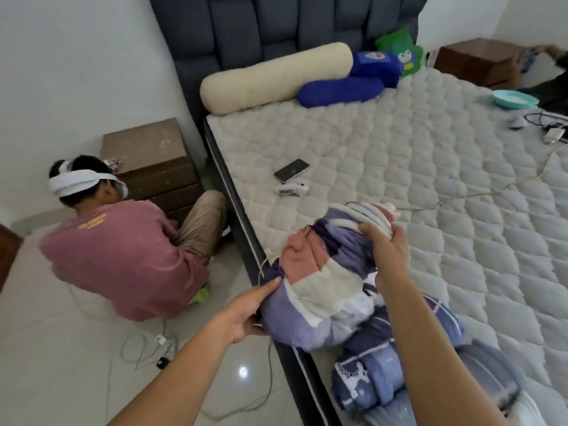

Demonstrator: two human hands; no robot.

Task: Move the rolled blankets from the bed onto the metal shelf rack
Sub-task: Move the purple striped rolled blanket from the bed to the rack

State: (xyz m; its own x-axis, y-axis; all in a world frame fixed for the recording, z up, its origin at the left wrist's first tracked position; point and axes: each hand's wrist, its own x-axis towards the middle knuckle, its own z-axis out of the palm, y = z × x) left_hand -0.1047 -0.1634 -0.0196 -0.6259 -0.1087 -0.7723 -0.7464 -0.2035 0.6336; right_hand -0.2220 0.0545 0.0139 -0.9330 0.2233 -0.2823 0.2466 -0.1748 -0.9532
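Note:
A rolled blanket [319, 281] in purple, pink and cream patches lies at the near left edge of the bed [430, 186]. My left hand [246, 312] presses against its near end from the floor side. My right hand [385, 244] grips its far end from above. A second rolled blanket [378, 373], blue with white print, lies just below it by the mattress edge, and a grey striped roll [488, 373] sits to its right. The metal shelf rack is out of view.
A person in a pink shirt [123, 256] crouches on the floor left of the bed, by a brown drawer unit [150, 161]. Cables [144, 345] trail on the tiles. A phone [291, 170], bolsters [273, 76], a teal bowl [514, 98] and chargers lie on the mattress.

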